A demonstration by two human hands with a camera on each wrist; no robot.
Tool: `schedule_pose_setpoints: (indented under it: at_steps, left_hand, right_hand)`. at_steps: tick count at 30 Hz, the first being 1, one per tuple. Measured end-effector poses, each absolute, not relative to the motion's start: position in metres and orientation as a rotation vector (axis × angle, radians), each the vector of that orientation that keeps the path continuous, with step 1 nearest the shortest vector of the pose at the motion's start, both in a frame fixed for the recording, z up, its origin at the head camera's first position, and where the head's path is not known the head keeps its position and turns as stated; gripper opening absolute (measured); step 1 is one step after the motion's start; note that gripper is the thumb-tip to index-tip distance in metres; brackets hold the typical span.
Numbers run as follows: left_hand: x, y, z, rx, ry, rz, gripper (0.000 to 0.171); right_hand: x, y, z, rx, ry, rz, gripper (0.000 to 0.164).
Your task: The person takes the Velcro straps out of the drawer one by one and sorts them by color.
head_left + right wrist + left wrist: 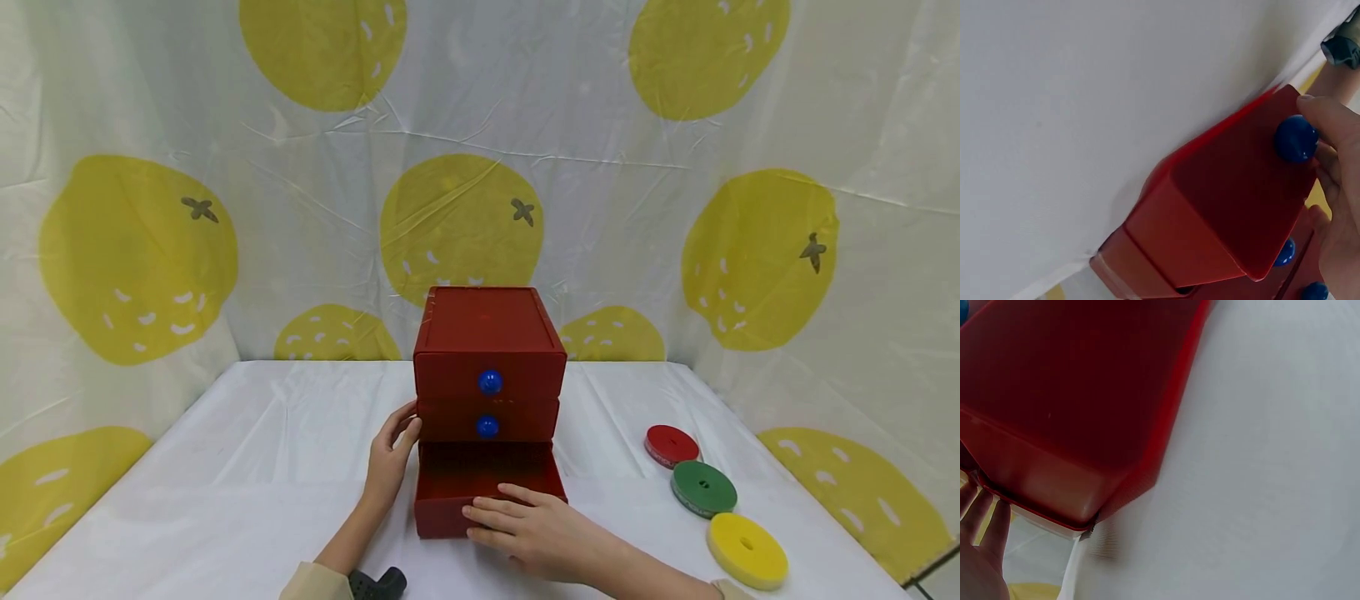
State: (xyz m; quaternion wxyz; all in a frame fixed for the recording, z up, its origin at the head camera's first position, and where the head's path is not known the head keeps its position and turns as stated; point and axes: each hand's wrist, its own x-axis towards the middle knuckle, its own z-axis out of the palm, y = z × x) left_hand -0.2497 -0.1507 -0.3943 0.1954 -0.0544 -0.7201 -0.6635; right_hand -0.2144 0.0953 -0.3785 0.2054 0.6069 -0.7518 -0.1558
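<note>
A red cabinet (487, 321) of stacked drawers stands on the white-covered table. Its bottom drawer (442, 518) is pulled out toward me, its inside showing. Blue round knobs (491, 382) sit on the upper two fronts, and the bottom drawer has its own blue knob (1296, 139). My left hand (390, 458) rests its fingertips at the cabinet's left side, fingers lightly bent. Across the bottom drawer's front lies my right hand (536, 533), fingers extended, hiding that knob in the head view. In the right wrist view, the thumb (1325, 115) reaches the front's edge beside the knob.
To the right lie three flat rolls in a slanting row: red (672, 446), green (704, 488) and yellow (747, 550). A white curtain (592, 208) printed with yellow fruit hangs behind the table. A black device (378, 583) sits by my left wrist.
</note>
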Motion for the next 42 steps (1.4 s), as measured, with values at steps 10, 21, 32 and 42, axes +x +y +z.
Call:
schedule_pose_setpoints:
  at_steps: [10, 21, 32, 42]
  left_hand:
    - [-0.249, -0.150, -0.395, -0.153, -2.029, -1.861, 0.036]
    - [-0.247, -0.150, -0.393, -0.152, -2.032, -1.842, 0.035]
    - [-0.248, -0.150, -0.390, -0.151, -2.040, -1.843, 0.036]
    - [-0.260, -0.155, -0.407, -0.173, -2.002, -1.870, 0.036]
  right_hand:
    - [-0.225, 0.094, -0.381, 1.614, -2.073, -0.444, 0.061]
    - [-0.234, 0.090, -0.383, 1.573, -2.161, -0.447, 0.061]
    - [-0.243, 0.085, -0.381, 1.516, -2.210, -0.409, 0.057]
    - [-0.251, 0.081, -0.381, 1.476, -2.329, -0.381, 0.057]
